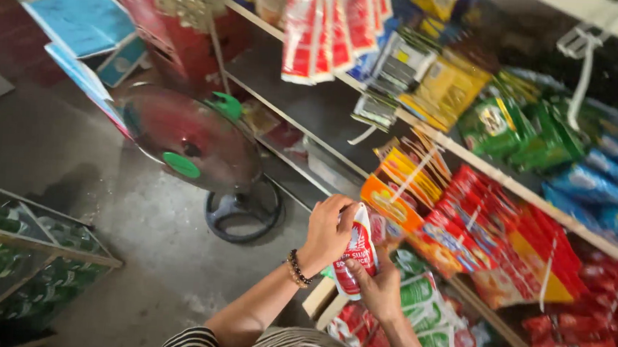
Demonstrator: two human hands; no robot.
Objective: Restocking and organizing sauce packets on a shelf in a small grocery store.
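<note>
Both hands hold a red-and-white pouch [358, 254] in front of the shelf's front edge. The left hand [327, 233] has its fingers curled around the pouch's top; the right hand [380, 289] pinches its lower part from beneath. Red sachet strips [495, 235] hang from the shelf [515, 187] just beside. A floor fan [189, 141] stands well apart.

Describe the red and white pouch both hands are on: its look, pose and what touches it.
The pouch is a soft, glossy packet, red with white panels and print, standing roughly upright and slightly tilted in front of the stocked shelf. The left hand grips its upper edge; the right hand supports its lower side with the thumb across it. Its bottom is hidden, and whether it is sealed cannot be told.
</note>
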